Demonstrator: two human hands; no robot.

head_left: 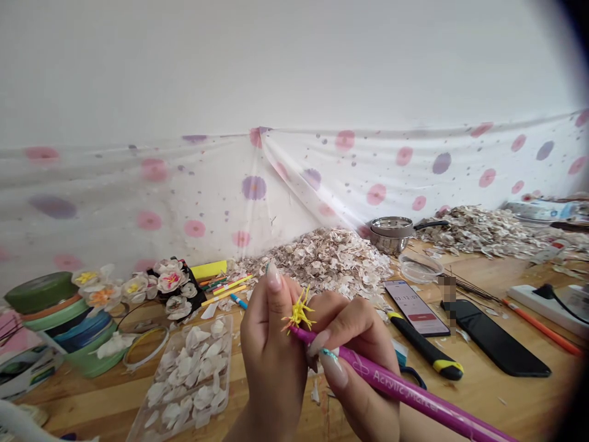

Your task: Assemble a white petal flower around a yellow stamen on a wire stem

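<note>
My left hand (271,331) is closed around a yellow flower stamen (301,312), whose thin spiky strands stick out above the fingers. A few strand tips on its left side look pinkish orange. In my right hand (354,356) is a purple acrylic marker (396,388), pinched near its front end. The marker's tip touches or nearly touches the lower left strands of the stamen. Both hands are close together above the table, and the lower part of the stamen is hidden behind the fingers.
A clear tray of white petals (184,374) lies left of my hands. Finished flowers (170,279) and stacked bowls (69,325) stand further left. Behind is a heap of petal-like pieces (326,261). To the right are a lit phone (416,308), a black-yellow handle (426,347) and a dark phone (499,337).
</note>
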